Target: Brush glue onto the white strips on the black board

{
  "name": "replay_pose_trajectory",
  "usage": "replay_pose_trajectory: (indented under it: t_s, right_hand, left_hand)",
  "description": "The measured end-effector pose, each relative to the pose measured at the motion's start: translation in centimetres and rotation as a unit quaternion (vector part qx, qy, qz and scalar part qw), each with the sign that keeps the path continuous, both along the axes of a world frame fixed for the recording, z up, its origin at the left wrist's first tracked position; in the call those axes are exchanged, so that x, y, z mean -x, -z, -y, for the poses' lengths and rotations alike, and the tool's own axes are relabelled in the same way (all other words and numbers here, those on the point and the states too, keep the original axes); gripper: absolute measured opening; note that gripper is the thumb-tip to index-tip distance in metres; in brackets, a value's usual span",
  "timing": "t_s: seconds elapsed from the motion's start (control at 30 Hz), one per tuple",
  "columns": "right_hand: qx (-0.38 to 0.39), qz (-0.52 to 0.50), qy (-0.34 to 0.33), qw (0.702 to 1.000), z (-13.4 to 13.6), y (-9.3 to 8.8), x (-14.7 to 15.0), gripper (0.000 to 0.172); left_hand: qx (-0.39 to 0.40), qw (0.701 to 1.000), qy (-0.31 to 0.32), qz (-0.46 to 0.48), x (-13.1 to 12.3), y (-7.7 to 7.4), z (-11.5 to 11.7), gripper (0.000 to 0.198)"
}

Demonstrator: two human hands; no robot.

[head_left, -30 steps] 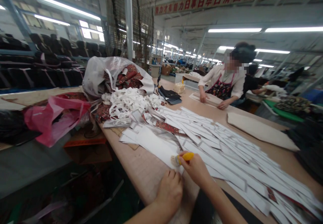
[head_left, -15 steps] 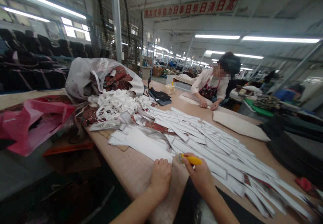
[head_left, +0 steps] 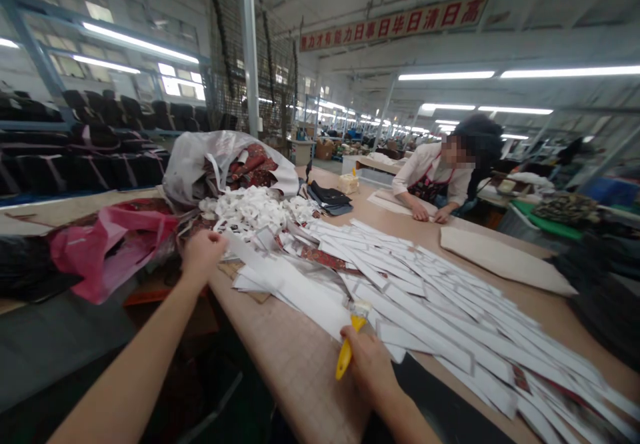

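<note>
- Brush, yellow handle, pale bristles: in the right hand, above the near end of a white strip, bristles pointing away from the wearer. Contact of bristles with the surface: cannot be told.
- Right hand: fingers wrapped round the handle, no gap visible.
- White strip: long, plain, slanting across the near edge of the table, far end at the left hand.
- Left hand: fingertips drawn together on the strip's far end, seemingly a pinch at the corner.
- Handling, strip: probably best kept taut and flat, fingertips at the extreme edge, leaving the face untouched.
- Handling, brush: likely steadiest with a light, even grip, bristles clear of neighbouring pieces.
- Grey-edged strips: many, overlapping, just right of the brush; a stray stroke could mark or shift them.
- Patterned red piece: among the strips.
- White trimmings: tangled heap just beyond the left hand; could snag a lifted end.
- Table: brown top, bearing the above.
- Clear bag: behind the trimmings, patterned cloth inside.
- Co-worker: across the table, bent over pale material.
</note>
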State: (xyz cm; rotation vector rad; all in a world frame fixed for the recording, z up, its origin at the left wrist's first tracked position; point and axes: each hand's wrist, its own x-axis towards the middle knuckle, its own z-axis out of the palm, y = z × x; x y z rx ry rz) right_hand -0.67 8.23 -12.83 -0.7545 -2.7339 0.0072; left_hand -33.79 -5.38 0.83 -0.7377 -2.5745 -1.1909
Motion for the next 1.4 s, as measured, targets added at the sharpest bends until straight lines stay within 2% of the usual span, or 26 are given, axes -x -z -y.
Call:
replay_pose_trajectory:
  t_s: [0.03,0.07,0.1,0.13,0.2,0.23,0.3,0.4,0.47,0.5,0.57,0.63,0.67,0.7,0.77,0.87,0.97,1.03,1.13,1.27,1.4]
  right_hand:
    - [-0.006,0.000,0.003,1.000,0.1,0.0,0.0,0.028]
    - [-0.006,-0.002,0.006,1.000,0.2,-0.1,0.1,0.029]
    - [0.004,-0.006,0.009,1.000,0.4,-0.3,0.1,0.029]
    - [0.025,-0.011,0.011,1.000,0.5,-0.6,0.2,0.029]
    - [0.099,-0.039,0.013,0.994,0.8,-1.8,0.0,0.026]
    - [0.150,-0.071,0.011,0.986,0.9,-2.6,-0.3,0.023]
    - [0.250,-0.172,0.000,0.953,1.3,-4.8,-1.2,0.017]
    - [0.322,-0.345,-0.041,0.880,2.2,-8.8,-3.6,0.028]
    - [0.321,-0.417,-0.051,0.849,3.1,-11.0,-5.9,0.036]
    - [0.312,-0.435,-0.040,0.844,3.6,-11.9,-7.2,0.037]
    - [0.279,-0.433,0.017,0.857,4.5,-12.9,-10.4,0.037]
    - [0.244,-0.393,0.091,0.882,5.3,-13.1,-14.3,0.034]
    - [0.229,-0.365,0.128,0.893,5.7,-13.0,-16.6,0.033]
    - [0.216,-0.334,0.165,0.902,6.0,-12.8,-19.0,0.032]
    - [0.197,-0.270,0.233,0.913,6.5,-11.8,-24.2,0.032]
    - [0.185,-0.218,0.321,0.903,6.7,-8.9,-32.3,0.037]
    - [0.217,-0.212,0.384,0.872,6.8,-5.2,-38.5,0.044]
    - [0.237,-0.207,0.408,0.857,7.1,-3.2,-40.6,0.045]
    - [0.228,-0.210,0.417,0.854,7.8,-1.7,-41.0,0.043]
    - [0.180,-0.222,0.413,0.864,8.3,-1.2,-39.5,0.038]
    - [0.182,-0.198,0.435,0.859,8.6,-0.5,-38.8,0.038]
  left_hand:
    - [-0.033,0.996,-0.074,-0.040,1.5,-2.0,1.5,0.011]
    - [-0.058,0.988,-0.116,-0.079,2.2,-3.8,2.7,0.013]
    - [-0.083,0.979,-0.140,-0.124,2.2,-5.1,3.5,0.015]
    - [-0.106,0.971,-0.132,-0.168,1.4,-6.0,3.7,0.015]
    - [-0.124,0.965,-0.041,-0.228,-2.1,-6.4,2.9,0.014]
    - [-0.117,0.964,0.044,-0.234,-4.6,-6.1,2.1,0.013]
    - [-0.099,0.958,0.148,-0.225,-10.3,-4.8,0.2,0.013]
    - [-0.112,0.901,0.392,-0.153,-19.1,-3.7,-1.6,0.018]
    - [-0.123,0.850,0.508,-0.072,-23.9,-4.3,-2.0,0.012]
    - [-0.135,0.827,0.545,-0.023,-25.9,-4.9,-2.0,0.010]
    - [-0.172,0.794,0.577,0.084,-28.6,-6.2,-2.2,0.006]
    - [-0.213,0.773,0.566,0.193,-29.9,-6.9,-2.9,0.010]
    - [-0.230,0.762,0.554,0.246,-30.3,-6.7,-3.4,0.013]
    - [-0.241,0.750,0.541,0.296,-30.5,-6.1,-4.0,0.017]
    - [-0.232,0.732,0.518,0.378,-30.9,-3.8,-5.1,0.023]
    - [-0.135,0.737,0.494,0.441,-32.1,1.5,-5.9,0.024]
    - [0.023,0.758,0.511,0.404,-33.5,6.8,-5.6,0.016]
    - [0.093,0.768,0.526,0.354,-34.1,9.3,-5.3,0.012]
    - [0.138,0.776,0.535,0.305,-34.4,10.9,-5.1,0.007]
    - [0.200,0.779,0.533,0.262,-34.0,10.9,-5.3,0.008]
    - [0.235,0.781,0.530,0.232,-33.7,10.9,-5.6,0.009]
